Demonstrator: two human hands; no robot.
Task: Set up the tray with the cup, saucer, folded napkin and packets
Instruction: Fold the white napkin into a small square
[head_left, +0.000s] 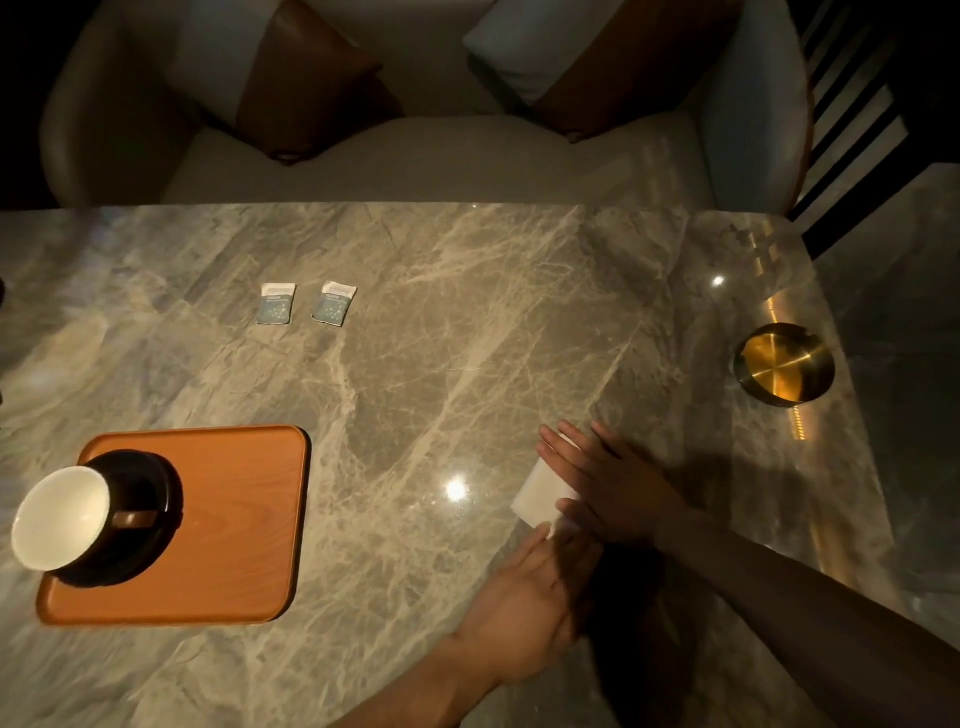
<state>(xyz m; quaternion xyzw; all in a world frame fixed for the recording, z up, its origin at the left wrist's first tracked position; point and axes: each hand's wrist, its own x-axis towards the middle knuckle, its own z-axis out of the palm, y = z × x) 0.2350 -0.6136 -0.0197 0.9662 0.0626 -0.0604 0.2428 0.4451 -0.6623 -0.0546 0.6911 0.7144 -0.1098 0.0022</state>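
An orange tray (234, 519) lies at the near left of the marble table. On its left part sits a dark saucer (150, 551) with a cup (62, 519), white inside and dark outside, handle to the right. Two small blue-and-white packets (276, 304) (333, 303) lie side by side farther back, off the tray. A white napkin (540, 493) lies flat on the table at the near right. My right hand (613, 483) rests flat on the napkin with fingers spread. My left hand (530, 608) touches the napkin's near edge with its fingertips.
A round brass ashtray (783, 368) stands near the table's right edge. A pale sofa with brown and white cushions (311, 83) sits behind the table's far edge. The marble table (467, 338) is dimly lit with bright light spots.
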